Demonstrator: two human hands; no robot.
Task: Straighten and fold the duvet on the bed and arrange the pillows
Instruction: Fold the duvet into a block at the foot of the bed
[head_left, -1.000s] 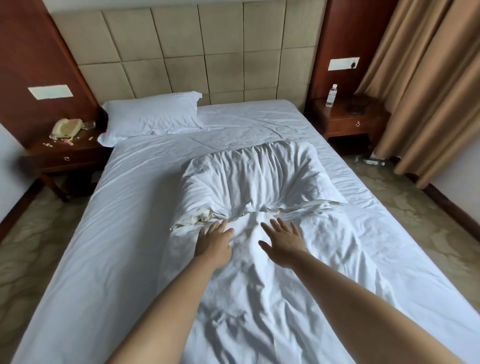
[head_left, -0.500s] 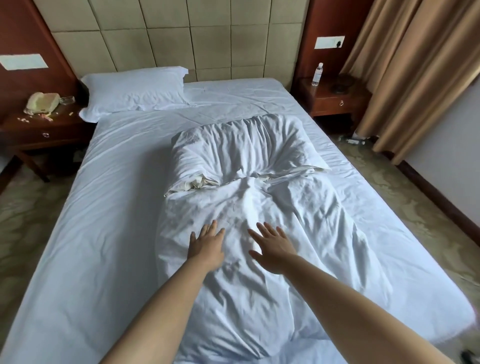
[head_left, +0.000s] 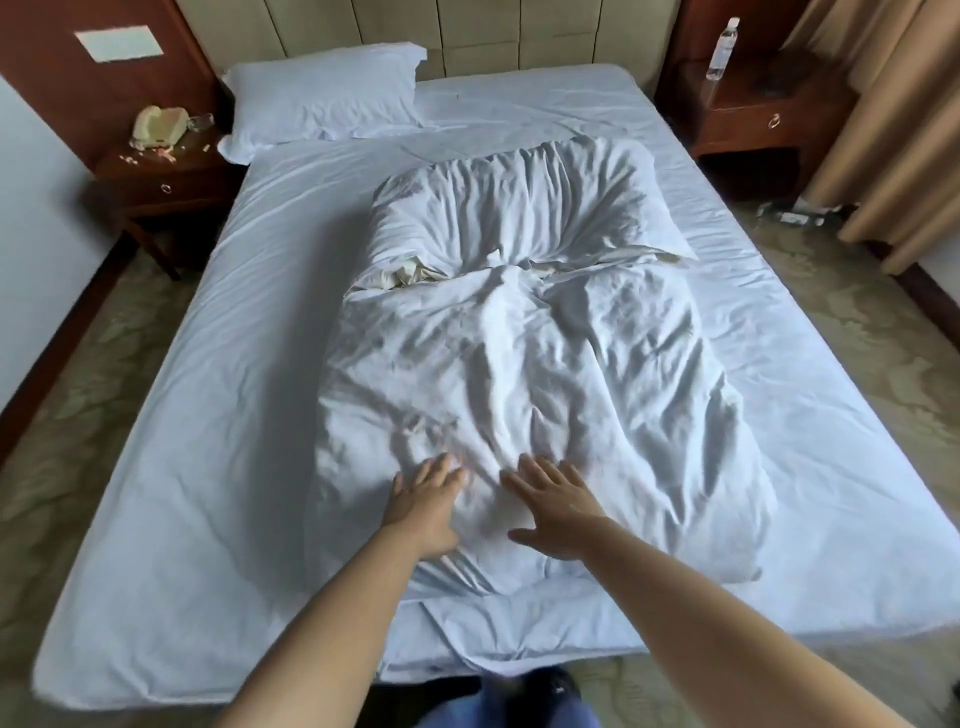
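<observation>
A white, wrinkled duvet (head_left: 545, 374) lies folded into a long strip down the middle of the bed (head_left: 208, 415). At its far end sits a second white pillow (head_left: 519, 208), creased, with a bit of yellowish filling showing at its near left corner. One white pillow (head_left: 322, 98) lies at the head of the bed on the left. My left hand (head_left: 426, 499) and my right hand (head_left: 550, 499) rest flat on the duvet's near end, fingers straight, side by side.
Wooden nightstands flank the bed: the left one (head_left: 161, 171) carries a cream telephone (head_left: 158, 124), the right one (head_left: 763, 109) a water bottle (head_left: 723, 47). Beige curtains (head_left: 893, 130) hang at the right. Patterned floor surrounds the bed. My feet show at the bed's foot.
Both hands have slid along the duvet from beside the creased pillow toward the foot of the bed. The view has pulled back and tilted down.
</observation>
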